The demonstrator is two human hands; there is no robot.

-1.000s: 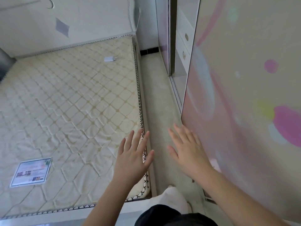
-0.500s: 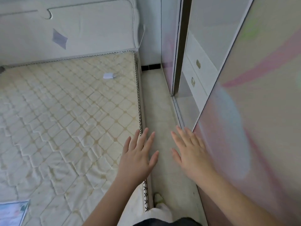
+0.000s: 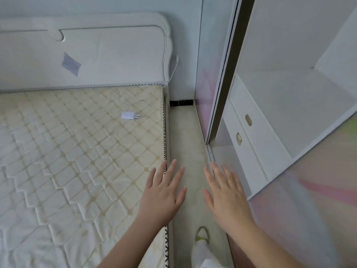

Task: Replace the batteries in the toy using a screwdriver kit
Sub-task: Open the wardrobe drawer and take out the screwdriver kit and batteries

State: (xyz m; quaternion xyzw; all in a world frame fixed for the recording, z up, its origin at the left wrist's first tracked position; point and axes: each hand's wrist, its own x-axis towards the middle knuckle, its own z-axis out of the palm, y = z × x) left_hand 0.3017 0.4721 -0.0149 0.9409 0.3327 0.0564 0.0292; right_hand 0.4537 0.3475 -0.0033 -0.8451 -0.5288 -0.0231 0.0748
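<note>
No toy, battery or screwdriver kit shows in the head view. My left hand (image 3: 164,196) is held out flat with straight, spread fingers above the right edge of the mattress (image 3: 77,161). My right hand (image 3: 226,196) is held out the same way above the narrow floor strip (image 3: 185,136), close to the wardrobe's sliding door (image 3: 313,206). Both hands hold nothing.
A white charger plug (image 3: 129,115) with a thin cable lies near the mattress's far right corner. The white headboard (image 3: 87,53) stands behind it. The open wardrobe on the right shows two white drawers (image 3: 249,138) with brass pulls. My foot (image 3: 201,235) is on the floor strip.
The view has moved forward along the gap between bed and wardrobe and tilted up. The headboard and open wardrobe are nearer; the paper label on the mattress has left the view. Both hands stay outstretched.
</note>
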